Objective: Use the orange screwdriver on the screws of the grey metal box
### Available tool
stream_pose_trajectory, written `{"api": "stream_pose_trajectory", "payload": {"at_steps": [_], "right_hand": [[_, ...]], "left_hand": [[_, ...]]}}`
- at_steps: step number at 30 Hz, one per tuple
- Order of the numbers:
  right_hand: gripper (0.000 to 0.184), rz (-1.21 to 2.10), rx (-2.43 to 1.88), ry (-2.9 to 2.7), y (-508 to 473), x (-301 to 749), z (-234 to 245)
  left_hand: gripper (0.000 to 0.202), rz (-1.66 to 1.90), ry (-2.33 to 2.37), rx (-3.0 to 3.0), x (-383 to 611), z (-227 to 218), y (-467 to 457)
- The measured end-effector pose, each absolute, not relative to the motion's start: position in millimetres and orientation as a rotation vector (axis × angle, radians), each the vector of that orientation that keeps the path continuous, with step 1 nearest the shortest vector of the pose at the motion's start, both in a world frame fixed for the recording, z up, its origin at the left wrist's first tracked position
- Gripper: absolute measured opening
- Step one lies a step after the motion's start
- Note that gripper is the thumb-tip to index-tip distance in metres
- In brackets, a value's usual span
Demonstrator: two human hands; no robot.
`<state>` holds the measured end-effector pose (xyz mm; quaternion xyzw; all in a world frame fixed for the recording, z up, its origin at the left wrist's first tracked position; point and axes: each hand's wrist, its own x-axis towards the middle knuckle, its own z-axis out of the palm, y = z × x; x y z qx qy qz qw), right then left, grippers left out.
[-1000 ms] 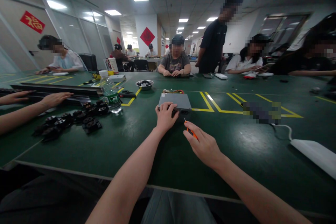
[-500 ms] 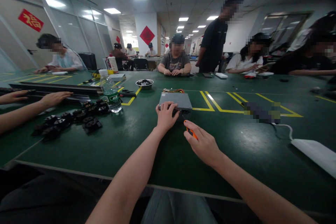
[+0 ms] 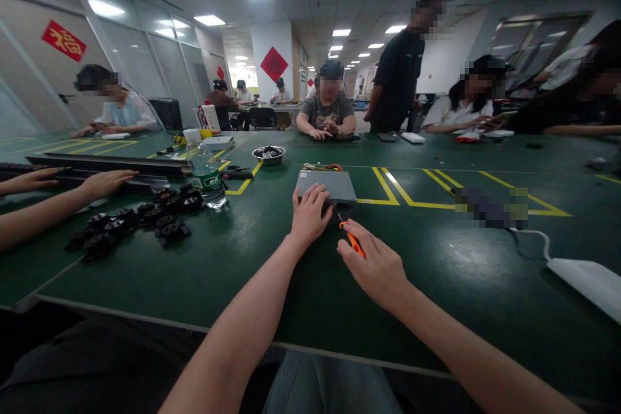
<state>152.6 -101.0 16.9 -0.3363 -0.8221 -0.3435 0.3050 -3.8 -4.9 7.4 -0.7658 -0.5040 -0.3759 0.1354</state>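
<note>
A grey metal computer power supply (image 3: 334,186) lies flat on the green table, its coloured wires (image 3: 323,167) bunched along the far side. My left hand (image 3: 310,212) is closed over its near left part, fingers on top and thumb down at the front face. In my right hand (image 3: 376,262) is a screwdriver (image 3: 356,244) with an orange and black handle, gripped between thumb and fingers. Its thin shaft points at the near face of the power supply; whether the tip touches cannot be made out.
A water bottle (image 3: 207,174) stands left, beside several black parts (image 3: 169,229). A co-worker's hands (image 3: 104,182) rest by long dark metal rails (image 3: 111,163). A metal bowl (image 3: 268,155) holds small dark pieces. At right lies a white device (image 3: 589,281) with a cable.
The view has shifted slightly. My right thumb has moved a little along the screwdriver's handle, and more of the shaft shows. My left hand stays on the power supply.
</note>
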Motion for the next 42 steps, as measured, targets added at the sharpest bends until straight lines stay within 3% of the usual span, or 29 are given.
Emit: {"api": "stream_pose_trajectory", "payload": {"at_steps": [7,14,19,42], "right_hand": [[0.033,-0.805,-0.899,-2.221,-98.7,153.2,9.7],[0.017,-0.771,-0.876,-2.235,-101.8,152.5,15.9],[0.026,-0.759,-0.884,-2.259,-102.7,151.3,14.8],[0.03,-0.789,-0.874,-2.195,-96.8,155.4,10.3]], "left_hand": [[0.025,-1.088,-1.461,-2.202,-3.9,8.5,-4.2],[0.025,-1.085,-1.441,-2.185,-4.8,7.1,-3.1],[0.025,-1.084,-1.44,-2.181,-4.9,6.3,-2.2],[0.025,-1.117,-1.436,-2.168,-3.5,4.5,-1.1]]}}
